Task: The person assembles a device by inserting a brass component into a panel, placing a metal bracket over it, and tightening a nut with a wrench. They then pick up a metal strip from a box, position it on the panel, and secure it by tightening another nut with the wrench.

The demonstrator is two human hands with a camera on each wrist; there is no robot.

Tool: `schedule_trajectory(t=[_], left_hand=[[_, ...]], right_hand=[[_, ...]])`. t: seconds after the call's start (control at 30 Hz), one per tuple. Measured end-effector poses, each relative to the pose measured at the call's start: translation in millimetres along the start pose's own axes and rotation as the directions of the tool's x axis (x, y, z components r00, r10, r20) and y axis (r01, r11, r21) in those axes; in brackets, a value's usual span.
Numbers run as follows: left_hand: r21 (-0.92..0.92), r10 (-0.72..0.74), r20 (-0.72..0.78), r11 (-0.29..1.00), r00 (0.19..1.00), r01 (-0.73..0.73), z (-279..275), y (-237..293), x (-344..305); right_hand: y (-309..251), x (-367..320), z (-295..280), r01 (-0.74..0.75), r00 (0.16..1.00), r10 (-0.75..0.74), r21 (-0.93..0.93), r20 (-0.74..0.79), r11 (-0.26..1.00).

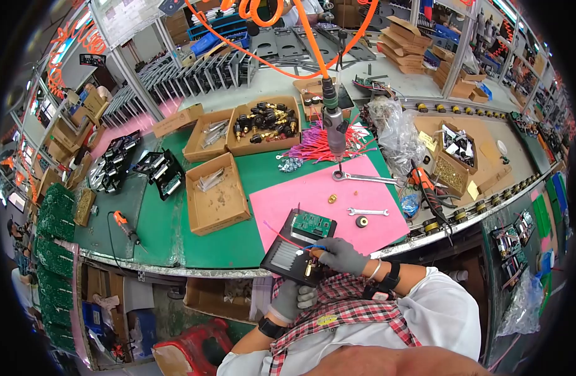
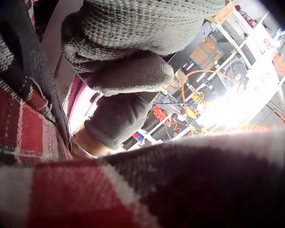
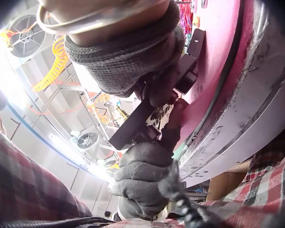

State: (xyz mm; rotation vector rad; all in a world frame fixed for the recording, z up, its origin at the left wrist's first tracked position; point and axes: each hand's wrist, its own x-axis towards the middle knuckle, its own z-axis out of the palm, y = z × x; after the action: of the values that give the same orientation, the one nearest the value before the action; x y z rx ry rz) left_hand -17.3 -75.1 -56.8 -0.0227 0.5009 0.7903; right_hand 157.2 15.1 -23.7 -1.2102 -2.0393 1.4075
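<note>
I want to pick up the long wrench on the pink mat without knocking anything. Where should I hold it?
Pinch the long wrench at mid-shaft, from above, across its thin edges. It lies flat on the pink mat, and the hanging screwdriver stands over its ring end, so probably come from the right.

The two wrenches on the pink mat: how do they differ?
The far wrench is longer; the near wrench is clearly shorter. The far wrench lies just below the hanging screwdriver; the near wrench lies closer to the person, beside a black round part. The far wrench shows a ring end on its left; the near wrench's ends are too small to tell. Both are silver and lie flat on the pink mat.
</note>
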Motion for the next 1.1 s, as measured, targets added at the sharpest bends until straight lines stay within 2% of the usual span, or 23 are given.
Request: schedule_trajectory(t=[0.07,0.17,0.23,0.27,0.33,0.43,0.53,0.57,0.67,0.77,0.97,1.1], left_hand=[[-0.019,-0.046,0.081,0.999,0.996,0.047,-6.0,0.5,2.4],[0.042,-0.019,0.084,0.999,0.996,0.015,2.4,1.1,-1.5],[0.086,-0.010,-0.032,0.996,0.999,0.013,10.3,0.8,-4.5],[0.107,-0.004,-0.090,0.994,0.996,0.013,12.3,0.5,-5.3],[0.102,-0.020,-0.082,0.994,0.996,0.028,5.5,0.1,-3.6],[0.143,-0.003,-0.053,0.990,0.999,0.010,1.4,-1.2,-3.4],[0.127,0.056,-0.081,0.991,0.995,-0.045,8.4,-3.8,-1.4],[0.107,0.079,-0.103,0.992,0.992,-0.068,10.9,-4.4,-0.5],[0.143,0.107,-0.014,0.984,0.994,-0.104,6.5,-4.7,-2.8],[0.113,0.066,-0.068,0.992,0.995,-0.058,6.6,-3.6,-5.4],[-0.131,-0.072,0.132,0.987,0.989,0.089,-26.9,-4.4,7.8],[-0.038,-0.070,0.030,0.997,0.997,0.071,-11.2,-0.3,2.8]], right_hand=[[2.1,0.3,2.7,0.077,0.995,-0.079,-0.033,-0.058,0.996],[17.3,3.8,11.5,0.190,0.971,-0.202,-0.103,-0.127,0.976],[15.6,1.5,11.6,0.212,0.967,-0.228,-0.139,-0.116,0.967],[16.8,1.7,11.6,0.217,0.969,-0.231,-0.152,-0.082,0.964],[20.5,3.8,11.9,0.229,0.972,-0.235,-0.178,-0.013,0.957],[21.7,3.1,15.1,0.254,0.963,-0.264,-0.144,-0.058,0.957],[13.5,2.4,12.8,0.166,0.986,-0.167,-0.034,-0.018,0.985],[13.3,1.5,12.4,0.198,0.979,-0.200,-0.060,-0.028,0.978],[12.2,-1.1,12.5,0.263,0.963,-0.268,-0.110,-0.032,0.959],[9.0,-0.3,10.1,0.268,0.963,-0.270,-0.109,-0.001,0.957],[11.4,-0.5,12.4,0.320,0.947,-0.319,-0.176,0.032,0.931],[10.2,2.5,10.3,0.302,0.953,-0.295,-0.204,0.062,0.931]])
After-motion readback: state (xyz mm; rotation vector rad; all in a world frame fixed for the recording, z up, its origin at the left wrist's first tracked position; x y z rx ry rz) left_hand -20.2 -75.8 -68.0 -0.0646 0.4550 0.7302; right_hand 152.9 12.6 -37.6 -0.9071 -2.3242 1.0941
